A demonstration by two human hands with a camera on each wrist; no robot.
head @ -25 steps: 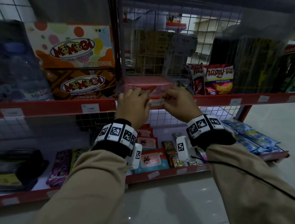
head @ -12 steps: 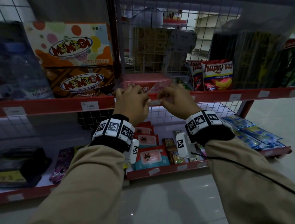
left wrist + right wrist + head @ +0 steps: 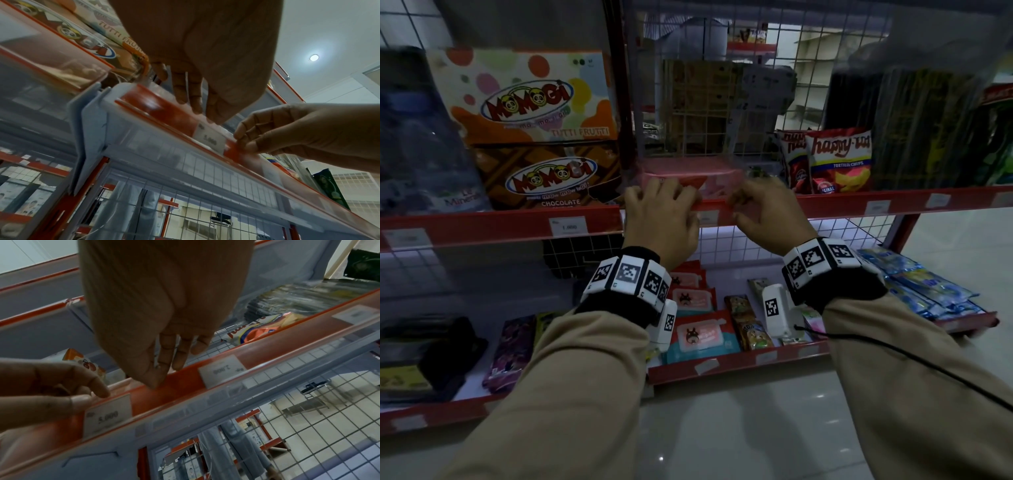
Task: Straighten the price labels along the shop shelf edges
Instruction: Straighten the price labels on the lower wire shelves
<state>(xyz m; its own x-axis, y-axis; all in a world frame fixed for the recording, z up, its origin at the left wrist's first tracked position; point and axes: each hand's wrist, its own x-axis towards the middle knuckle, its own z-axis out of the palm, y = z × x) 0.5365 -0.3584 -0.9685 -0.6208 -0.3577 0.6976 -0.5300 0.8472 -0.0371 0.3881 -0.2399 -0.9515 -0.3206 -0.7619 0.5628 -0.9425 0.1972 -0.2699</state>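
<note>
A white price label marked 5.000 (image 3: 107, 415) (image 3: 211, 139) sits in the red edge strip (image 3: 835, 205) of the middle shelf, partly showing between my hands in the head view (image 3: 707, 217). My left hand (image 3: 661, 212) pinches its top left corner, thumb (image 3: 79, 402) on the front and index fingertip (image 3: 101, 392) on the strip's top edge. My right hand (image 3: 760, 209) touches the strip just right of the label with its thumb tip (image 3: 152, 383), fingers loosely extended. A second label marked 2.000 (image 3: 222, 369) sits tilted further right.
Momogi boxes (image 3: 534, 102) stand left of my hands, a pink box (image 3: 688, 176) right behind them, chip bags (image 3: 839, 161) to the right. More labels: (image 3: 569, 226), (image 3: 877, 206). The lower shelf holds wipes packs (image 3: 698, 337) and a crooked label (image 3: 706, 366).
Both hands stay at the same label on the strip. The right hand's fingers have eased off the label's right end and sit slightly further right.
</note>
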